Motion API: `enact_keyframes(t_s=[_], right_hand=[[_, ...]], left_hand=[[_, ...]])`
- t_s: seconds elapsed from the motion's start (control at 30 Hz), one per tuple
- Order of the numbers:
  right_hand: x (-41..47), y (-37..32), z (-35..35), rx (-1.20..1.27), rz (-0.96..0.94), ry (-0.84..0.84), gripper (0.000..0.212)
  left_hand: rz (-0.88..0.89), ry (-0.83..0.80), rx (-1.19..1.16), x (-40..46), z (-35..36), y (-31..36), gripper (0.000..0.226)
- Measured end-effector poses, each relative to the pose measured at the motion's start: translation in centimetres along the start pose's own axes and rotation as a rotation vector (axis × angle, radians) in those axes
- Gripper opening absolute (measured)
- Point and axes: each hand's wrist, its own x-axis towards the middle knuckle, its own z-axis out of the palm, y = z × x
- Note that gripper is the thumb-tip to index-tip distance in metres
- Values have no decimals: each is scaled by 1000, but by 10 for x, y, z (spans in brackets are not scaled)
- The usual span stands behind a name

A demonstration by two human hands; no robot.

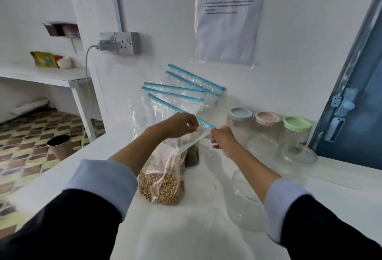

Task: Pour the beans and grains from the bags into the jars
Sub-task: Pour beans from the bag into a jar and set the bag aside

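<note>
Left hand (pixel 182 124) and right hand (pixel 222 138) each pinch the zip top of the bean bag (pixel 163 177) standing on the counter (pixel 206 228) (jars (pixel 268 129) lidded): abrupt opening risks tipping and spillage.

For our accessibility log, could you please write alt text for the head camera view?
Two hands pinch the blue zip strip of a clear bag of beige beans standing on a white counter, left hand and right hand at its top edge. More zip bags lean on the wall behind; three lidded jars stand to the right.
</note>
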Motion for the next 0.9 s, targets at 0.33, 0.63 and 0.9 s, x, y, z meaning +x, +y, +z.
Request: enact_keyframes(t_s=[0.33, 0.63, 0.9], right_hand=[[25, -23, 29, 219, -184, 101, 20], [15, -53, 32, 108, -585, 111, 12], [24, -54, 19, 134, -487, 149, 24]], left_hand=[[197, 159, -11, 56, -5, -36, 32], [269, 252, -159, 71, -41, -45, 15], [208, 297, -148, 72, -51, -84, 16]])
